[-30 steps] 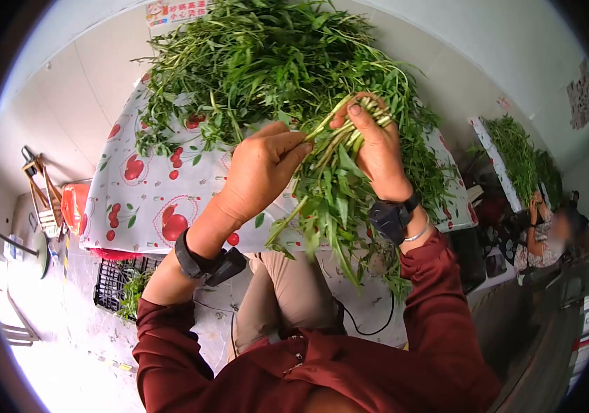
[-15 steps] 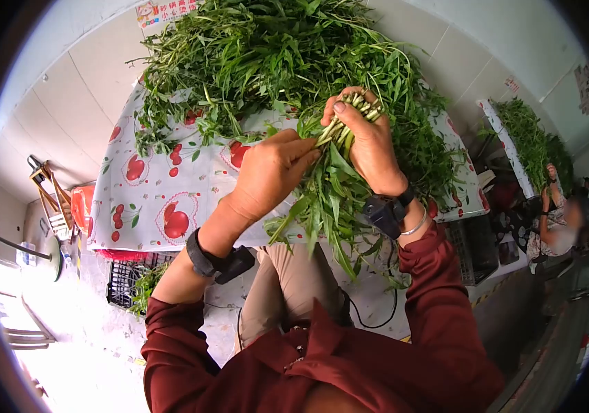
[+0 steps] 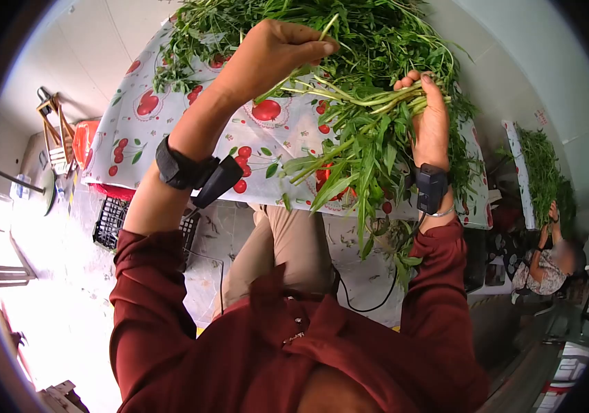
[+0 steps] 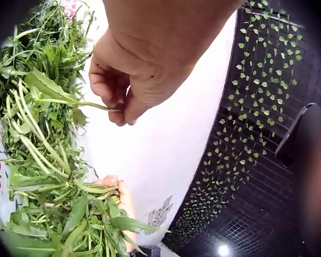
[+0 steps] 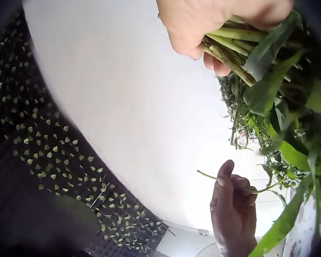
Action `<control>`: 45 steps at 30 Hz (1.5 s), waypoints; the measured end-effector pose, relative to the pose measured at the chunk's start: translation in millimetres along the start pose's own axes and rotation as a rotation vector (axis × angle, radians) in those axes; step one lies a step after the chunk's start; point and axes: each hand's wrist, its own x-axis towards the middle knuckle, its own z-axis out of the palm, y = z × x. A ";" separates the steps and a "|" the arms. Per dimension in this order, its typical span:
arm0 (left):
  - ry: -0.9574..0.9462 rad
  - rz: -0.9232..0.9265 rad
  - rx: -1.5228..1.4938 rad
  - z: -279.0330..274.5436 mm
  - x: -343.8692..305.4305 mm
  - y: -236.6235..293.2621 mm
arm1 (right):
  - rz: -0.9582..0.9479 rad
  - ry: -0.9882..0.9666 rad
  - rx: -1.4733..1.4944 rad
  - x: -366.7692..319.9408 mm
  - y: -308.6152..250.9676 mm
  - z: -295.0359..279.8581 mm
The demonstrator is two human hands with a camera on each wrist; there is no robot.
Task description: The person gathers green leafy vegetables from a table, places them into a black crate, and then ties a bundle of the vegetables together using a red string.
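Observation:
In the head view the left hand is raised over the table's near left part and pinches one thin green stem between thumb and fingers. The left wrist view shows that stem with a leaf on it. At the right, the right hand grips a bunch of leafy stems, its leaves hanging over the table's front edge. In the right wrist view the cut ends of the bunch lie under the curled fingers. The two hands are apart.
A large heap of greens covers the back of the table, on a cherry-patterned cloth. Below the table stands a black crate. Farther right, another person sits by a second table with greens.
The left hand has moved away from the bunch, up and to the left, with a single stem. The right hand and bunch have shifted right, and the head view has tilted.

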 end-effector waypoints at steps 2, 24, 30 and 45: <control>0.009 0.000 -0.004 2.2 5.5 -1.6 | 0.002 -0.014 0.017 1.2 0.5 -1.4; -0.021 0.149 0.083 66.2 -13.3 8.6 | -0.163 -0.221 -0.116 -19.8 27.7 34.9; 0.021 0.215 0.176 68.8 -17.0 -1.4 | -0.085 -0.204 -0.124 -16.9 37.9 36.4; -0.107 0.614 0.325 48.1 3.0 -0.8 | -0.016 -0.298 -0.189 -17.8 34.8 47.4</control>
